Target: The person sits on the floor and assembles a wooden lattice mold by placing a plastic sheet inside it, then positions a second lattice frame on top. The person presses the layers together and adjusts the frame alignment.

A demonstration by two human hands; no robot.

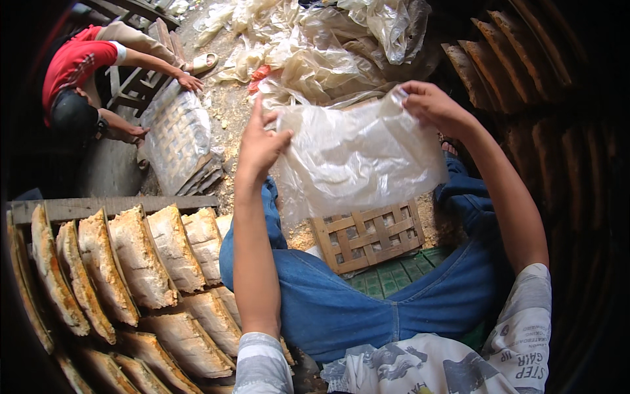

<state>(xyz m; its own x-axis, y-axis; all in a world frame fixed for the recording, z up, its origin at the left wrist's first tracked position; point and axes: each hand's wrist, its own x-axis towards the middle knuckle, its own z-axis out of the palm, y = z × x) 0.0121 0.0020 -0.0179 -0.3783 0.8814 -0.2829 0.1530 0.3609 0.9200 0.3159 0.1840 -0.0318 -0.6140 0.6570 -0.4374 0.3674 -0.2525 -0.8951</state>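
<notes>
The left hand [262,141] has the thin clear plastic sheet [364,157] by its side at nine o'clock, with the thumb on it and one finger sticking up. The right hand [430,111] pinches the sheet's corner at two o'clock. So both hands are holding on. The sheet is up in the air between them, wrinkly and see-through, hanging down toward six o'clock.

Counting from the sheet, a woven wood tray [367,233] sits at six o'clock, and the sheet hides its far side. I can't tell if they touch. Below the tray is something green [371,284] with a grid on it. Blue jeans [328,302] bend around the tray on both sides.

At twelve o'clock there is a big messy heap of plastic [348,59], with a red scrap [260,72] at its edge. At nine o'clock, another woven tray [176,128] lies under plastic. A person in a red shirt [75,69] bends over it with both hands by its edges. At eight o'clock, whitish slabs [144,259] with orange edges lean in rows. More slabs [508,59] lean at two o'clock.
</notes>
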